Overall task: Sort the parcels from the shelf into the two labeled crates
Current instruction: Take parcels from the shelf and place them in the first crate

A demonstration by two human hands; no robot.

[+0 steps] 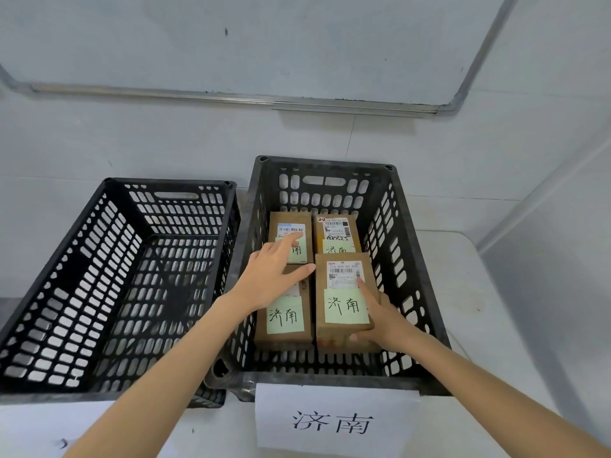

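Two black plastic crates stand side by side. The right crate (413, 259) carries a white paper label (334, 421) with two handwritten characters and holds several brown cardboard parcels with green sticky notes. My right hand (380, 320) grips the near-right parcel (344, 292) at its right side and near end, index finger laid along its top. My left hand (274, 276) reaches in with straight fingers, resting on the near-left parcel (286, 328) and touching the far-left parcel (289, 226). A far-right parcel (335, 233) lies behind. The left crate (66, 276) holds nothing visible.
Both crates sit on a white table (479, 292) against a pale wall. A whiteboard's frame (231, 95) runs above. Another white paper label (49, 428) lies in front of the left crate, mostly cut off by the frame edge.
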